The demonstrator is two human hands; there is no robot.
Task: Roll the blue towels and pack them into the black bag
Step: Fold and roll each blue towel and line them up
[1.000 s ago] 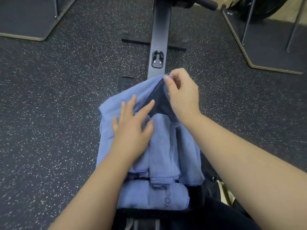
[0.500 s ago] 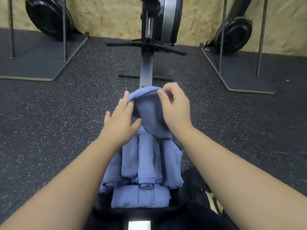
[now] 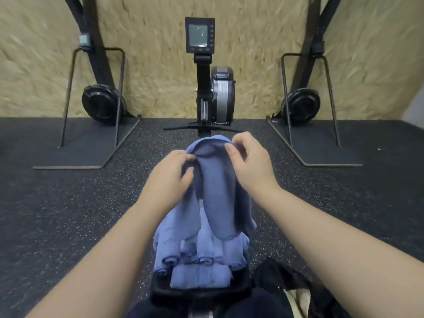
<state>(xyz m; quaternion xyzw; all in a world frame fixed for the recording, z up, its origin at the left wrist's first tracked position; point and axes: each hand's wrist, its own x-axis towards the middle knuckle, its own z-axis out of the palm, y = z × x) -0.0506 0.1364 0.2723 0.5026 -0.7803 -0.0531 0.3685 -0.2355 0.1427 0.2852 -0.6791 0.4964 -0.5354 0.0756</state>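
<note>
- Dark speckled rubber floor in front of a chipboard wall; rowing machine centred, with monitor above the flywheel; two upright machines on mats, left and right.
- Left hand: forearm reaching forward from lower left, back of hand up, fingers curled, pinching the left part of the raised towel's top edge.
- Right hand: forearm reaching in from lower right, thumb and bent fingers pinching the right part of the same edge.
- Unrolled blue towel: held up between both hands, hanging down in folds over the pile below.
- Rolled blue towels: several side by side, ends toward the camera, with one more lying crosswise in front, on the rower's black seat.
- Black bag: on the floor at lower right, just beside the seat; partly cut off by the right forearm, opening hard to make out.
- Fingertips of both hands partly hidden in cloth.
</note>
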